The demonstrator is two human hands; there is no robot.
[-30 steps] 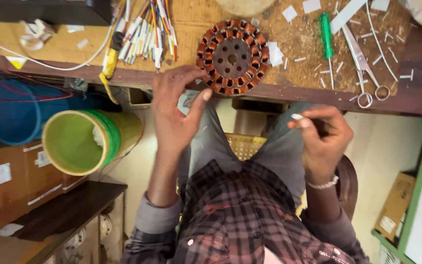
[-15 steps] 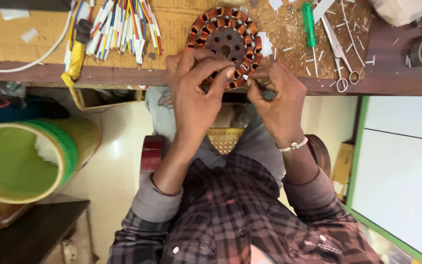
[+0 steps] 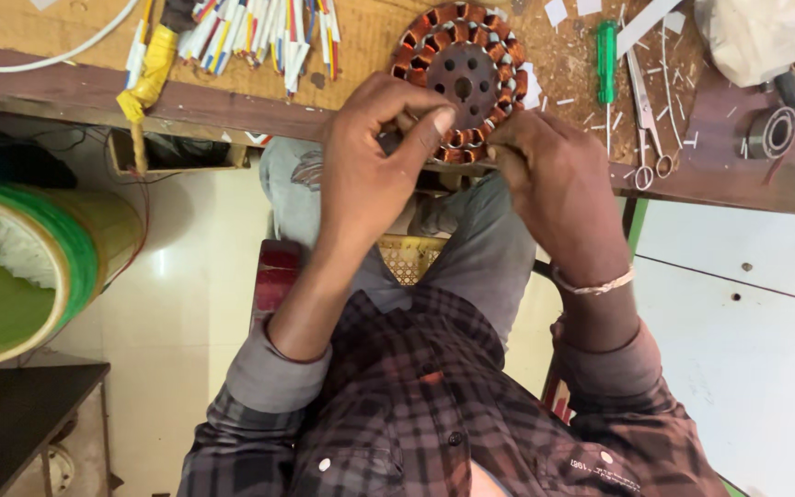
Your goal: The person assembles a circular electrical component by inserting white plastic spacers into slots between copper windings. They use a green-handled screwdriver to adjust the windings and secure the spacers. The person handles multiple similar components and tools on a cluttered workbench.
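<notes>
A person in a plaid shirt sits at a wooden work surface [image 3: 66,41], seen from above their head. Both hands meet at the near edge of a round motor stator [image 3: 460,81], a ring of copper-wound coils around a dark metal hub, which lies flat at the surface's near edge. The left hand [image 3: 374,161] has its fingers curled, with the thumb and forefinger pressed against the stator's near rim. The right hand [image 3: 554,179] is closed, its fingertips pinched together against the same rim, just beside the left hand; whether it grips anything small there cannot be told. A thin bracelet circles the right wrist. On the surface beyond, a bundle of coloured wires [image 3: 259,32] fans out to the left of the stator. To its right lie a green screwdriver [image 3: 606,60], scissors [image 3: 648,120] and scattered white paper scraps. A green bucket [image 3: 20,267] stands off to the left, below the surface.
</notes>
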